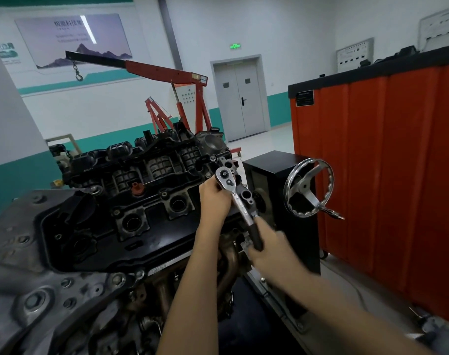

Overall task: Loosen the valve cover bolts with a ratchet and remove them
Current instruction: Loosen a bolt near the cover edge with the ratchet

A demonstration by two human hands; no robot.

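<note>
Ratchet [240, 203]: bright metal, with a round head carrying a small switch and a flat shank running into a dark grip. It lies slanted over the right-hand end of the valve cover, head farthest from the person.
Valve cover [164, 234]: black moulded plastic, ribbed at the back, with square-rimmed round wells along the front. It tops the engine.
Bolts [164, 193]: small grey heads with washers, seated beside the wells. Whatever sits beneath the ratchet head is hidden.
Left hand [214, 198]: fingers curled about the ratchet's head.
Right hand [272, 249]: blurred, fingers clenched round the dark grip.
Edges: the cover's right end lies just under the shank.
Room: a chrome handwheel [308, 190] with a scalloped rim stands near, right of the shank, and an orange ribbed cabinet [397, 175] lies beyond it.
</note>
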